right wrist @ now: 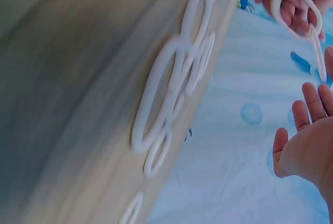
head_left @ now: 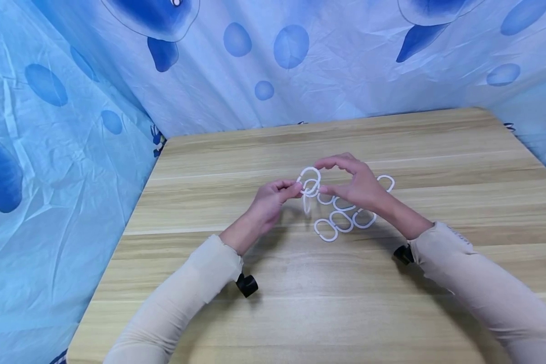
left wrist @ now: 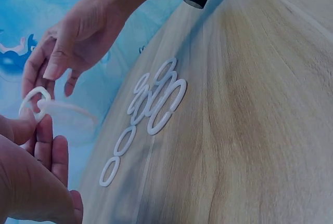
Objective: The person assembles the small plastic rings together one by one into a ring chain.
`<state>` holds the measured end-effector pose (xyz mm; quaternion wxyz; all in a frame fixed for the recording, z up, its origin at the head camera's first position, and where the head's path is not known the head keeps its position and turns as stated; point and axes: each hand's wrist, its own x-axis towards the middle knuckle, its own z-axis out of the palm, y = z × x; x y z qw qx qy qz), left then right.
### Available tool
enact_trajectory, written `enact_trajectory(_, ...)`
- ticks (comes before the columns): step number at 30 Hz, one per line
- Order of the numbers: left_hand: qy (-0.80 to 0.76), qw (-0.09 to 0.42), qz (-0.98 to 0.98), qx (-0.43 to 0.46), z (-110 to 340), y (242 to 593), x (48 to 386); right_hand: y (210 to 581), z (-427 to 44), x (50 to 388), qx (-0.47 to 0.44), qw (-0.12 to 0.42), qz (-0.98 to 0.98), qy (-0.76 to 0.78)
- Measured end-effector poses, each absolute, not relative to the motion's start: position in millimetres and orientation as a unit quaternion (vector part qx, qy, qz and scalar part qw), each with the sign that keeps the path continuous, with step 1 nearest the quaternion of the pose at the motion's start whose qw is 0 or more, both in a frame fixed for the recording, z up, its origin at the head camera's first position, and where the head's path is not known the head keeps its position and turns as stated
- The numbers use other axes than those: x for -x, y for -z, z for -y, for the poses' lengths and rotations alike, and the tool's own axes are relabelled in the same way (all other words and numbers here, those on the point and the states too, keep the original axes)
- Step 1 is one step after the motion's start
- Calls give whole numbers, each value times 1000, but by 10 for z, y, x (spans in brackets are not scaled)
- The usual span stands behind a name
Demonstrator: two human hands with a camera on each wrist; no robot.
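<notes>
White oval plastic links hang joined together from my left hand (head_left: 273, 203), which pinches one link (head_left: 310, 169) between thumb and fingers above the table. Another joined link (head_left: 306, 205) dangles below it, and in the left wrist view the dangling link (left wrist: 73, 112) is blurred. My right hand (head_left: 363, 186) is just right of these links, thumb and forefinger spread apart around a gap. In the right wrist view the fingers of the right hand (right wrist: 312, 135) are extended, with nothing seen between them. Whether a right fingertip touches the held link, I cannot tell.
Several more white links (head_left: 341, 221) lie on the wooden table (head_left: 282, 313), below and beside the right hand. One link (head_left: 393, 181) lies behind the right wrist. A blue patterned curtain (head_left: 200, 86) hangs along the table's back and left edges.
</notes>
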<state>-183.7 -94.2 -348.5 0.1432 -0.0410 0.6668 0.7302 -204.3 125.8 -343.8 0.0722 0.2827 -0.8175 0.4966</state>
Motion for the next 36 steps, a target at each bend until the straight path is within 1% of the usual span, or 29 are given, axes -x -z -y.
enact_trajectory(5,-732,123,-669,46,975,3481,1834,3470,-1473,2138,-287,104,838,-452)
enact_trajectory(8,-731,118,-670,48,983,3479,1832,3512,-1631,2177,-268,102,853,-437)
enact_trajectory(12,-729,117,-673,49,980,3475,1832,3557,-1798,2191,-243,88,869,-422)
enact_trajectory(18,-725,122,-676,50,969,3466,1827,3566,-1896,2168,-215,67,892,-392)
enact_trajectory(23,-725,126,-675,53,963,3451,1825,3588,-1998,2197,-216,57,914,-338)
enact_trajectory(29,-723,130,-676,61,979,3449,1826,3613,-2180,2261,-229,17,935,-272)
enact_trajectory(36,-716,126,-683,63,995,3454,1830,3647,-2324,2330,-197,-21,956,-217)
